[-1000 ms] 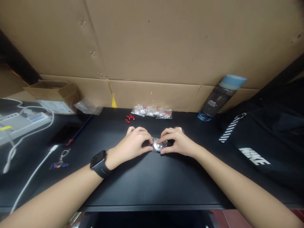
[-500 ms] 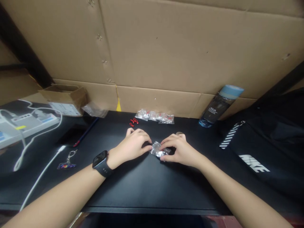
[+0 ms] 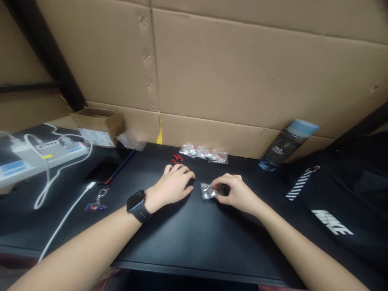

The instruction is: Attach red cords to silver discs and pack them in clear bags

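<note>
A small clear plastic bag [image 3: 207, 191] is pinched between the thumb and fingers of my right hand [image 3: 235, 192], just above or on the black tabletop; its contents are hidden by my fingers. To its left my left hand [image 3: 174, 184] rests on the table with its fingers apart, holding nothing. Several small red loops [image 3: 178, 158] lie just beyond the left fingertips. Farther back, a row of small clear bags [image 3: 203, 152] with red bits inside lies near the cardboard wall.
A water bottle [image 3: 281, 147] leans at the back right beside a black bag [image 3: 339, 190]. At the left are a power strip [image 3: 45, 159] with white cables, an open cardboard box [image 3: 100, 125], a phone [image 3: 103, 169], a pen [image 3: 119, 166] and a keychain [image 3: 97, 207].
My left hand has come away from the small bag, leaving it in my right hand alone. The whole view has shifted slightly with the head.
</note>
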`<state>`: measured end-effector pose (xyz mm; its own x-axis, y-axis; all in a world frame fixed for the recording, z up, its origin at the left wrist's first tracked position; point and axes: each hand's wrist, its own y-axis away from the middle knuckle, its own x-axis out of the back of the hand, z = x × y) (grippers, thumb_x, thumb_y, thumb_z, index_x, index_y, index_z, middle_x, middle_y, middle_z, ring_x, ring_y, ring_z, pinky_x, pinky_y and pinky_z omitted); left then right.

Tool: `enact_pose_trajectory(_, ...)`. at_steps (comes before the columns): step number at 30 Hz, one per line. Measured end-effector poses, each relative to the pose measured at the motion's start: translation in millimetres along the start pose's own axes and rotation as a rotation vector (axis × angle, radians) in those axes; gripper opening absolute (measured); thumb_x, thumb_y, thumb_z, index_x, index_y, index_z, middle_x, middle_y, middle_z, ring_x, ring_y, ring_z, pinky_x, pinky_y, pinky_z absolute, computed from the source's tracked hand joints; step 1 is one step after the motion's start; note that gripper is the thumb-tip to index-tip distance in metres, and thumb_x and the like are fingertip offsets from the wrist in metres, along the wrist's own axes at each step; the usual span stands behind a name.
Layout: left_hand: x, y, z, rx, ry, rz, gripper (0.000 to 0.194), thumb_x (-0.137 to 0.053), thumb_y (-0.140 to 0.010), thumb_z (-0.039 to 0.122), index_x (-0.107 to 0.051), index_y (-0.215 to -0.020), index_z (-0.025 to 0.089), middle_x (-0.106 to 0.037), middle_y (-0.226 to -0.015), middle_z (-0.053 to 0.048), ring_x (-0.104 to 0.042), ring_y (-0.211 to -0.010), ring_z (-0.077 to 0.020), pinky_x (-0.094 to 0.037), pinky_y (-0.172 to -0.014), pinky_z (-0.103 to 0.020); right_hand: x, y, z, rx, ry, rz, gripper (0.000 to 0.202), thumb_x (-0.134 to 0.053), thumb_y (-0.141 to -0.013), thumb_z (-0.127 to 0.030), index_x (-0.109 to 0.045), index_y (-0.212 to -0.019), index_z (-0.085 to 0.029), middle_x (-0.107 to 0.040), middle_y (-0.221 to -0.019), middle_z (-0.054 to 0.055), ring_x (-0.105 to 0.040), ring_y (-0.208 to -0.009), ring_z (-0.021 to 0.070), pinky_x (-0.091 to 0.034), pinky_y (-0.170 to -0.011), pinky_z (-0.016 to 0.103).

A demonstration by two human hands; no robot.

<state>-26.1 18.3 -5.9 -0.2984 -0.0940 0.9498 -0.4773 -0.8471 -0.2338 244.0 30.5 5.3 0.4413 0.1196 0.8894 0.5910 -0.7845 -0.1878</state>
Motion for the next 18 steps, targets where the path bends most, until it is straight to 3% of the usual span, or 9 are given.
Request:
enact_pose_trajectory(6,-1.5,1.6,-0.3,-0.011,-0.024,-0.037,0.029,-0.058,-0.096,0.035,-0.062,-0.124,0.028,-0.064,-0.131,-0.008,-0.052,-0.129,-0.035,-0.039,-0.101,-0.051,8.5,-17.3,36.6,0.05,0.223,0.211,0.014,-0.071,-0.089,-0.028,-0.077,-0.1,-0.032,-0.078,-0.108,-0.001,-0.067,-0.104,0.0233,-0.026,-0.092,0.043)
enact_pose_trajectory(9,-3.1,2.4,2.1,-0.021,-0.019,-0.045,0.031,-0.055,-0.097,0.033,-0.06,-0.128,0.027,-0.062,-0.134,-0.009,-0.052,-0.13,-0.0342,-0.041,-0.103,-0.051,22.3,-37.3,60.4,0.027,0.331,0.407,0.016,-0.065,-0.094,-0.031,-0.078,-0.103,-0.032,-0.079,-0.111,0.002,-0.066,-0.105,0.025,-0.027,-0.089,0.043)
enact_pose_trajectory(12,-5.1,3.1,2.8,-0.027,-0.013,-0.047,0.034,-0.053,-0.098,0.031,-0.059,-0.131,0.027,-0.06,-0.137,-0.009,-0.051,-0.132,-0.034,-0.042,-0.103,-0.051,31.7,-61.5,80.6,-0.011,0.424,0.479,0.021,-0.059,-0.099,-0.03,-0.079,-0.107,-0.029,-0.078,-0.113,0.006,-0.063,-0.105,0.0269,-0.027,-0.09,0.046)
enact_pose_trajectory(15,-5.7,3.2,2.4,-0.024,-0.002,-0.058,0.036,-0.05,-0.1,0.032,-0.057,-0.135,0.028,-0.058,-0.141,-0.009,-0.051,-0.133,-0.034,-0.044,-0.103,-0.051,29.7,-80.2,91.3,-0.091,0.483,0.356,0.029,-0.054,-0.099,-0.024,-0.078,-0.115,-0.026,-0.075,-0.124,0.009,-0.059,-0.115,0.0314,-0.029,-0.096,0.051)
enact_pose_trajectory(18,-4.4,2.4,2.1,-0.017,0.01,-0.077,0.038,-0.049,-0.1,0.032,-0.056,-0.137,0.028,-0.056,-0.144,-0.01,-0.05,-0.134,-0.0341,-0.044,-0.104,-0.052,24.6,-87.3,94.6,-0.14,0.464,0.193,0.038,-0.055,-0.091,-0.017,-0.075,-0.121,-0.027,-0.073,-0.129,0.008,-0.061,-0.114,0.0325,-0.035,-0.097,0.053)
